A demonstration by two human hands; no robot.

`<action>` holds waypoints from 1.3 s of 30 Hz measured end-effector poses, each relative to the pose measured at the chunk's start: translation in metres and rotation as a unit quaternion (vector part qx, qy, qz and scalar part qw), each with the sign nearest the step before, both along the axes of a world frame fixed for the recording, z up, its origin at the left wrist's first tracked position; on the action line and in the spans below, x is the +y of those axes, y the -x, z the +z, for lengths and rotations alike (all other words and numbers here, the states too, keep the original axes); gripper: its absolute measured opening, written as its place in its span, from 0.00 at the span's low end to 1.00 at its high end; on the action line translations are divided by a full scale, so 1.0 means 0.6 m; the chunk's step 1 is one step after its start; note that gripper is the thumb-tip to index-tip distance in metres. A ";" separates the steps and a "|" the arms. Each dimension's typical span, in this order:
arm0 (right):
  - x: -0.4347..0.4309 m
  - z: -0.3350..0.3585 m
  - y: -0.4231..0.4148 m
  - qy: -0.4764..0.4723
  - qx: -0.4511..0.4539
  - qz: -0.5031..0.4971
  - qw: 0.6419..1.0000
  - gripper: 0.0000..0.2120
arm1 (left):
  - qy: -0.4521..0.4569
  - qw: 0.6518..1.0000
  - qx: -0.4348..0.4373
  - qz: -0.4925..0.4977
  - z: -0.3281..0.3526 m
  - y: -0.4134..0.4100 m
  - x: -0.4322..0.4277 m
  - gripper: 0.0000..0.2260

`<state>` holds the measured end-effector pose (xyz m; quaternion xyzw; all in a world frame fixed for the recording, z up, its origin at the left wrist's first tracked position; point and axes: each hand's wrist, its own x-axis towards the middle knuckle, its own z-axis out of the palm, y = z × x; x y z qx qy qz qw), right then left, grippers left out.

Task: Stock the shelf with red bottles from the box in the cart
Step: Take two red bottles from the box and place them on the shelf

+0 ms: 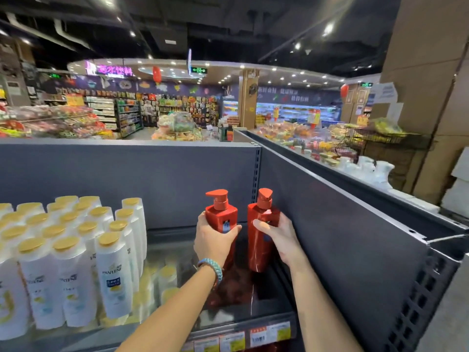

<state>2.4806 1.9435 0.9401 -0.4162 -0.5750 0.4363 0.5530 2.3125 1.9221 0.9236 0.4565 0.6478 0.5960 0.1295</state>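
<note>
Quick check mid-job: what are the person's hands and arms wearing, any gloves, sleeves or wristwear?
The left hand is ungloved and has a braided light-blue bracelet round its wrist. The right hand is ungloved too, with nothing on its wrist. I can make out no rings. Both forearms are uncovered as far as the frame shows, with no sleeve in view.

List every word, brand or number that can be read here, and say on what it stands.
"PANTENE": on the front white bottle, left on the shelf.
Label on each red bottle: too small to read.
On the shelf front, price tags: blurred.
Far back, pink neon sign and green sign: unreadable.
</note>
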 end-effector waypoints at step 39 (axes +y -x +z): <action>0.091 -0.019 0.015 -0.024 0.013 -0.004 1.000 0.22 | 0.037 0.999 0.013 -0.005 -0.013 -0.023 0.103 0.41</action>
